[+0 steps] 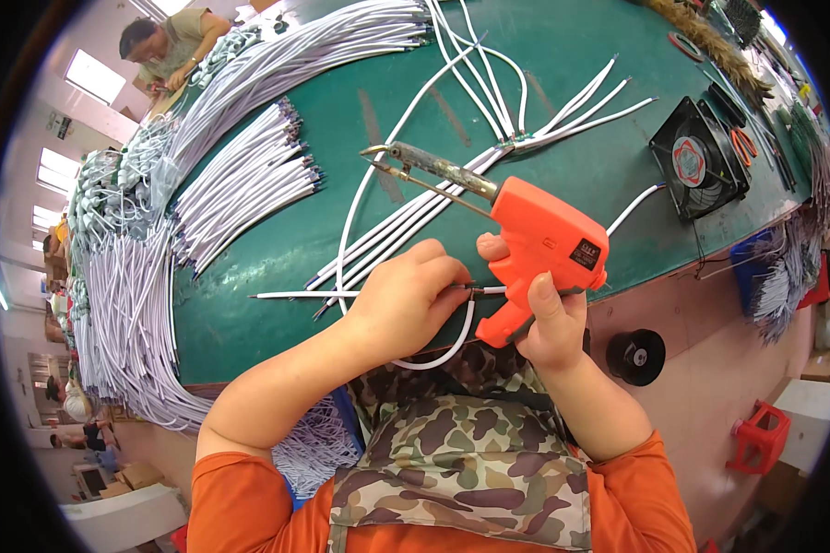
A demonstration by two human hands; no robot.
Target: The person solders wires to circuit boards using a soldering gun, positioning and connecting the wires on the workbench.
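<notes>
Two grips of ours are raised at the near side of the green surface [240, 323], taking 12 o'clock as straight away from us. Our left grip [408, 293] is pinched at the fingertips on a white cable [457, 347], where dark stripped ends show; our fingers partly cover the exact contact. From that pinch the cable curves down at 6 o'clock, and a short white length sticks out at 3 o'clock, toward our other hand.

Our right grip [558, 327] is wrapped round the handle of an orange soldering gun [549, 230]. The gun's body stands at 12 o'clock from this grip, and its metal tip [371, 150] points out between 10 and 11. We see the pinched ends at 5 o'clock from that tip, well apart from it.

Around our left grip, a joined bundle of white cables [511, 144] lies at 1 o'clock, a pile of cut cables [244, 180] at 10, and a black fan [701, 157] at 2.
</notes>
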